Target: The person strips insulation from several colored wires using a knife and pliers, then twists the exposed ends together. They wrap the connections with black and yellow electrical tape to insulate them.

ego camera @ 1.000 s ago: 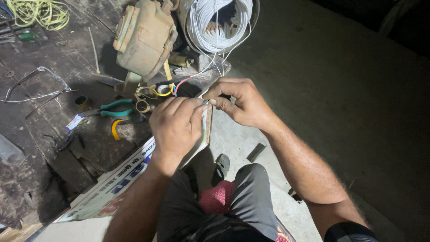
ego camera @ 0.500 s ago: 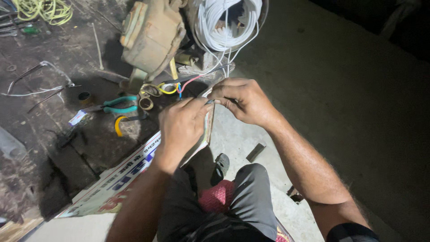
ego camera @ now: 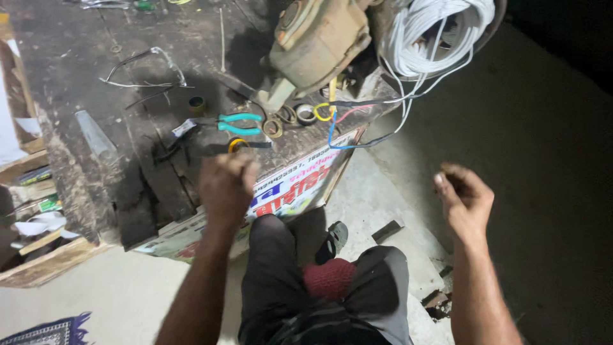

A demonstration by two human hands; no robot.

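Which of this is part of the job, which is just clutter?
Likely job, near left hand: teal pliers, yellow tape roll, coloured wires, white cable coil.
Lying about: bent wire, clear plastic piece, patterned rug.

Printed signboard (ego camera: pixel 294 188): flat white panel with red and blue lettering, leaning against the desk (ego camera: pixel 128 83) front edge. Small green-labelled packages (ego camera: pixel 38 176) at far left.

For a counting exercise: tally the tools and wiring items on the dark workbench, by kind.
Teal-handled pliers: 1
White wire coil: 1
Yellow tape roll: 1
Small rings by the tan motor housing: 3, at
Total: 6
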